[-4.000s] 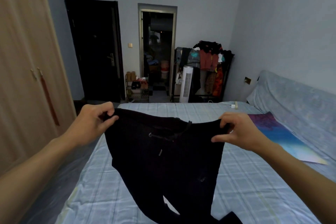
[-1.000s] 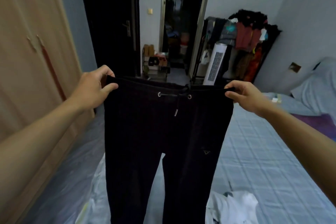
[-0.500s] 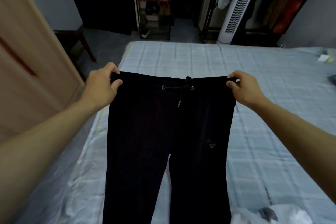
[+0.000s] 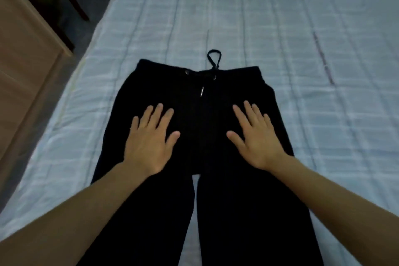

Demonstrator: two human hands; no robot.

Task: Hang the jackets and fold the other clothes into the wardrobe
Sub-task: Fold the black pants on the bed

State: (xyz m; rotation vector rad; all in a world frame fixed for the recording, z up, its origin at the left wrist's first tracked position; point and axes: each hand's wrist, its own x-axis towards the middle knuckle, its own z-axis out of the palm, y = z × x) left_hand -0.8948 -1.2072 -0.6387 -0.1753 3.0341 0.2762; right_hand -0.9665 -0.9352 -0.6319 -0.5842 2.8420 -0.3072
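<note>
Black drawstring cotton trousers (image 4: 200, 136) laid flat on pale-blue checked bed (image 4: 280, 28), unfolded; left hand (image 4: 149, 142), right hand (image 4: 257, 138) pressed flat, fingers spread. Folding, wardrobe stowing not yet done.

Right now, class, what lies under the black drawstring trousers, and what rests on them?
Under the black drawstring trousers lies the pale blue checked bed sheet; the patch beneath them is hidden. On top, the left hand and right hand rest flat, fingers straight.

Trousers (image 4: 200, 127) flat on bed (image 4: 302, 28), hands on them, wardrobe (image 4: 23, 67) left
</note>
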